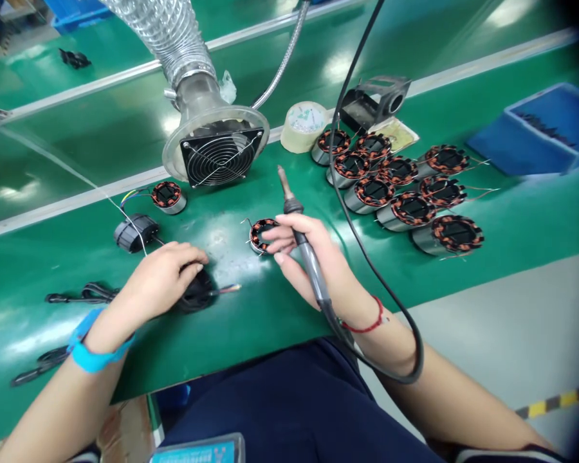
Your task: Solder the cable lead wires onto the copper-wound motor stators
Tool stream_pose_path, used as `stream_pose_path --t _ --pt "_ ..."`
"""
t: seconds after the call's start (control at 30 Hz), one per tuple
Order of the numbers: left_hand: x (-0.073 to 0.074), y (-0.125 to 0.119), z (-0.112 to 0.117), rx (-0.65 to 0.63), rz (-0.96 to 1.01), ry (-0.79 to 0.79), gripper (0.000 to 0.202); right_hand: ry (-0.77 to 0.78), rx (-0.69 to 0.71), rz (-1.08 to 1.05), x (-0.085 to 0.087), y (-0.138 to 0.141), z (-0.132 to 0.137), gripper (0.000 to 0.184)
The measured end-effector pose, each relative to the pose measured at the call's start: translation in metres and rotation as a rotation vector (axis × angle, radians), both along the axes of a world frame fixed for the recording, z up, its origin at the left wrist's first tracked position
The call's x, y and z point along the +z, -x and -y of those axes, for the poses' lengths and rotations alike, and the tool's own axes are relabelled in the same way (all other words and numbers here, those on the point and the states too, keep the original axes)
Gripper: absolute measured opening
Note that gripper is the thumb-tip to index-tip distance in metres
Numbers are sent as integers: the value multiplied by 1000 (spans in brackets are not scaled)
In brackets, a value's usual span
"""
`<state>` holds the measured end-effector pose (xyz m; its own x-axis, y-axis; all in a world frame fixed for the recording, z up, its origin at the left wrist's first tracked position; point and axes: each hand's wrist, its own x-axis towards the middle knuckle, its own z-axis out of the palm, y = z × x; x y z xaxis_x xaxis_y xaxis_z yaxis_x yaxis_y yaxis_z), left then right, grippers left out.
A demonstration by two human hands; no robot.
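Observation:
My right hand holds a soldering iron with its tip pointing up and away from me. Its fingertips are beside a motor stator with copper windings, partly hidden by the fingers. My left hand, fingers curled down, rests on a coiled black cable, whose bare coloured wire ends stick out to the right. A thin pale wire runs from the upper left over a black round part to near my left hand.
Several stators stand grouped at the right, near a tape roll and a blue bin. A fume duct with a fan grille hangs ahead. Another stator with coloured wires stands left. The iron's black cord loops across.

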<state>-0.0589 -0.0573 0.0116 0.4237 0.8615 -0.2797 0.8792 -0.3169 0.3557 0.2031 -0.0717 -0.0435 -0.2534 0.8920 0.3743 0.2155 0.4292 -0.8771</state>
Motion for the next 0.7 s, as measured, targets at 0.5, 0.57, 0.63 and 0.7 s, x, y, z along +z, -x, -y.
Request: stream_pose_path --t 0.5,0.57,0.63,0.7 --pt "-9 8 -1 253 379 127 32 -32 104 -188 12 64 13 43" --pt "-10 9 1 297 609 93 40 -46 60 -195 9 63 9 43" --pt "-9 8 4 301 838 67 43 -26 18 -217 6 62 7 43" --pt "-5 3 5 270 824 40 45 7 -16 -227 3 61 7 43"
